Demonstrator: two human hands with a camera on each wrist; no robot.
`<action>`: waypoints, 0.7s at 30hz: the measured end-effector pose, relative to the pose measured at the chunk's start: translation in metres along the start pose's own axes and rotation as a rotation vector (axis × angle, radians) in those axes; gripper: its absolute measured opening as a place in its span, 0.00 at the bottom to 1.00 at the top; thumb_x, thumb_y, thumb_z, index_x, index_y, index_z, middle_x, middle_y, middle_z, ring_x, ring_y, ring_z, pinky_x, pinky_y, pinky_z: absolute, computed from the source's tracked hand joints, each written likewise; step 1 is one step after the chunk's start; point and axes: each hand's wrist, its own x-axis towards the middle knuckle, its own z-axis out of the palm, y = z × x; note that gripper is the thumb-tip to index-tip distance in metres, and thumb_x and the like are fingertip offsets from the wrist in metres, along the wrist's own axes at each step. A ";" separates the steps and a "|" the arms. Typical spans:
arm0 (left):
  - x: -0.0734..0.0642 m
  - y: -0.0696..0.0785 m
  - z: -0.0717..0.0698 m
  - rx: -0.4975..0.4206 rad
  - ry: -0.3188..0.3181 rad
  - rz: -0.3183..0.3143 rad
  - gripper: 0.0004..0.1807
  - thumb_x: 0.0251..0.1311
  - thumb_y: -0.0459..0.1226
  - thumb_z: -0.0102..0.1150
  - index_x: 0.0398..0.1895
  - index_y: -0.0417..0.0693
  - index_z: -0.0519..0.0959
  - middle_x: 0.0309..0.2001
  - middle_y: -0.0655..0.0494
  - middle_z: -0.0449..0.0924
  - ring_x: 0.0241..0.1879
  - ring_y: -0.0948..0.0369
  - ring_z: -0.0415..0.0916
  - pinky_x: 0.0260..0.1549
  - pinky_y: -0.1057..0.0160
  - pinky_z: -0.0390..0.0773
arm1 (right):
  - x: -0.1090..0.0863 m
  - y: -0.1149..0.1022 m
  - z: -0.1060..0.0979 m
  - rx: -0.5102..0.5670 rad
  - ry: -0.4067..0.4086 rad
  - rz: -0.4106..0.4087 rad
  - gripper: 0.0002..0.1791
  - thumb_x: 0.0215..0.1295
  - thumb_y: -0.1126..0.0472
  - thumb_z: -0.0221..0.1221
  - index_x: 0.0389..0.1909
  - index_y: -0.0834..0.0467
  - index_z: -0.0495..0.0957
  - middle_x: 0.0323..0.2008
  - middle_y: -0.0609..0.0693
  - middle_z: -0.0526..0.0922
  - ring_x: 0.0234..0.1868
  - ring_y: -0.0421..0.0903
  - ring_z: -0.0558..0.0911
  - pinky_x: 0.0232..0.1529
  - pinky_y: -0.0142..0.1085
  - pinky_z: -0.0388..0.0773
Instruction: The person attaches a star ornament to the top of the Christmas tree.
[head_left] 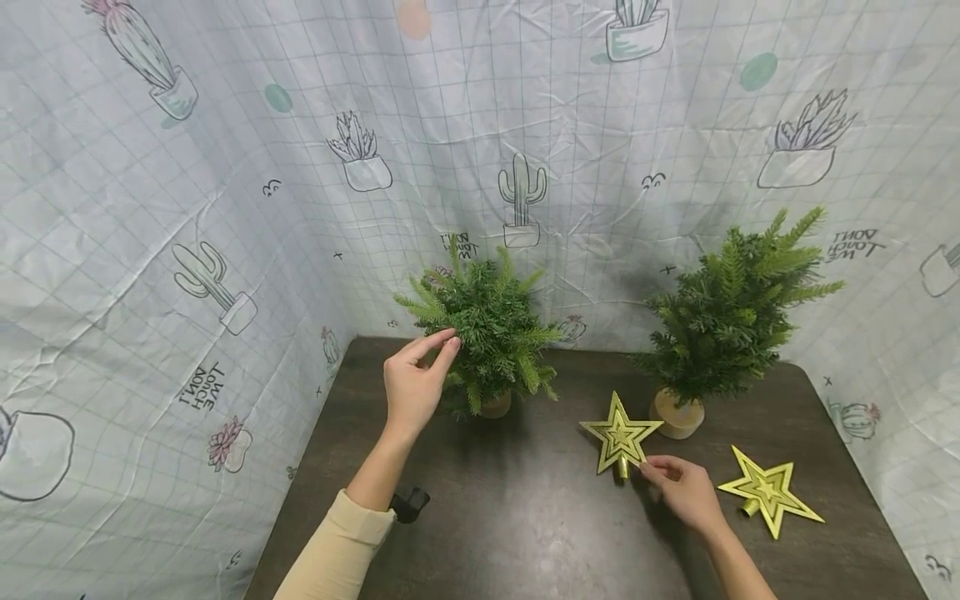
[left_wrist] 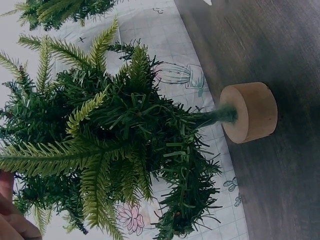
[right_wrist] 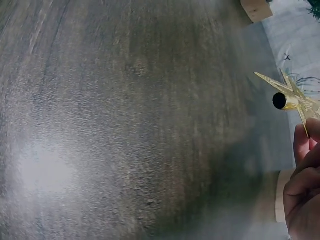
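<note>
One gold star topper [head_left: 619,432], pinched by right hand [head_left: 684,493], front-left of wood-based artificial fir [head_left: 738,321]. Twin star [head_left: 768,492] lies front-right of that fir. Left hand [head_left: 414,387] pinches sprig of second fir [head_left: 491,333], farther left.

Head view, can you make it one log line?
left hand: touching bushy green artificial tree | right hand: pinching gold five-pointed star

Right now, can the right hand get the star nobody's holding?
Probably, but it's busy: the right hand pinches the held star by one point. The loose star lies beside that hand on the table, and nothing seems to block the way.
</note>
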 end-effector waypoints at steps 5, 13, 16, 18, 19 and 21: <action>0.000 0.000 0.000 -0.001 -0.001 -0.001 0.10 0.65 0.30 0.70 0.47 0.37 0.89 0.37 0.46 0.87 0.13 0.74 0.48 0.16 0.68 0.54 | -0.005 -0.008 -0.003 -0.031 0.033 -0.051 0.26 0.73 0.45 0.65 0.54 0.65 0.85 0.41 0.53 0.89 0.43 0.49 0.86 0.39 0.40 0.79; 0.000 0.000 0.000 -0.007 -0.007 -0.004 0.10 0.66 0.30 0.69 0.48 0.37 0.89 0.39 0.45 0.87 0.12 0.74 0.47 0.15 0.68 0.54 | -0.012 -0.026 -0.009 -0.048 0.087 -0.127 0.25 0.74 0.43 0.63 0.54 0.61 0.86 0.43 0.53 0.88 0.44 0.50 0.85 0.42 0.44 0.81; 0.000 0.000 0.000 -0.007 -0.007 -0.006 0.10 0.66 0.30 0.69 0.48 0.37 0.89 0.39 0.45 0.87 0.11 0.75 0.47 0.14 0.69 0.54 | -0.015 -0.032 -0.011 -0.054 0.102 -0.160 0.24 0.74 0.44 0.63 0.54 0.61 0.86 0.43 0.53 0.88 0.45 0.51 0.85 0.43 0.45 0.81; 0.000 0.000 0.000 -0.005 -0.007 -0.006 0.10 0.66 0.30 0.69 0.48 0.37 0.89 0.38 0.45 0.87 0.11 0.75 0.46 0.14 0.69 0.54 | -0.015 -0.036 -0.012 -0.057 0.116 -0.181 0.23 0.74 0.44 0.63 0.53 0.60 0.86 0.43 0.53 0.88 0.45 0.50 0.85 0.43 0.43 0.80; 0.000 0.000 0.000 -0.006 -0.006 -0.007 0.10 0.66 0.30 0.70 0.48 0.37 0.89 0.38 0.45 0.87 0.11 0.75 0.46 0.14 0.69 0.54 | -0.016 -0.038 -0.013 -0.057 0.124 -0.190 0.23 0.74 0.44 0.63 0.53 0.60 0.86 0.43 0.53 0.88 0.45 0.50 0.85 0.43 0.41 0.80; 0.000 0.000 0.000 -0.004 -0.005 -0.008 0.10 0.65 0.30 0.70 0.48 0.37 0.89 0.38 0.46 0.87 0.11 0.75 0.46 0.14 0.69 0.54 | -0.017 -0.043 -0.015 -0.048 0.134 -0.203 0.23 0.74 0.44 0.64 0.53 0.59 0.86 0.43 0.52 0.88 0.44 0.47 0.85 0.41 0.38 0.80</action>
